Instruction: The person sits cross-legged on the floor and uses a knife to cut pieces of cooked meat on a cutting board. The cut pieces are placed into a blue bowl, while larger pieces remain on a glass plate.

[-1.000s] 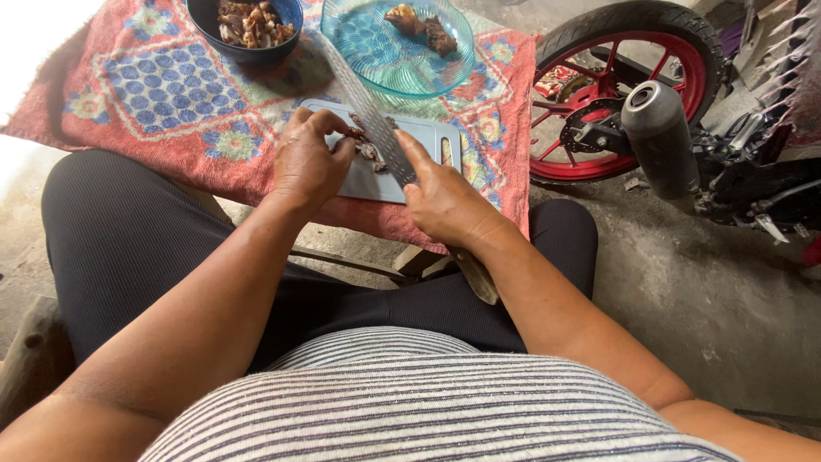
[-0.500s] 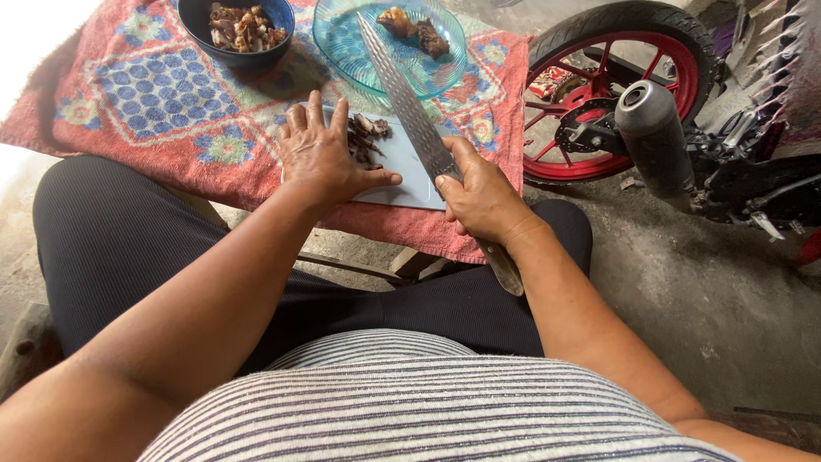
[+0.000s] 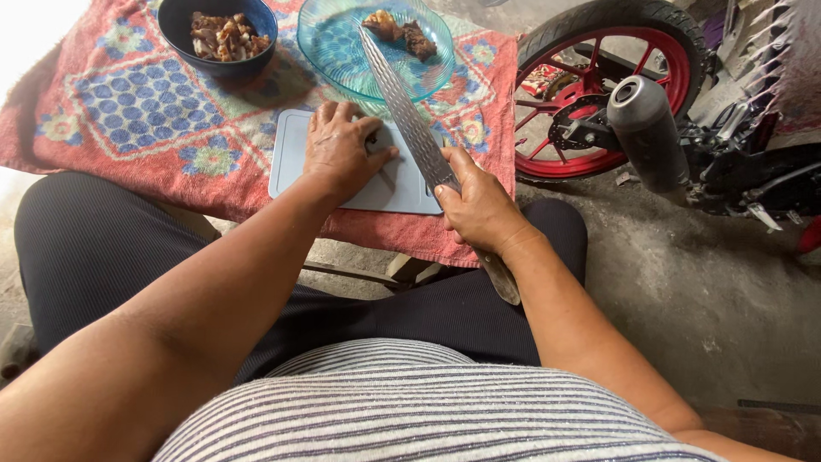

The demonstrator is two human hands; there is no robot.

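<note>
— How far along is the chopping?

— The dark bowl point(image 3: 218, 34), upper left, is full of cut meat; two chunks wait in the glass dish point(image 3: 342, 64). Left hand point(image 3: 340, 152), fingers curled, covers pieces on the cutting board point(image 3: 295, 162); right hand point(image 3: 479, 205) grips the long knife point(image 3: 406, 115).

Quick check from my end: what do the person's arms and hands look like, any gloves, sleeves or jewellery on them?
Both arms are bare from the hands up past the elbows. The left hand and right hand have no gloves, and no rings, watch or bracelets show. A grey and white striped top shows near the bottom, above black trousers.
</note>
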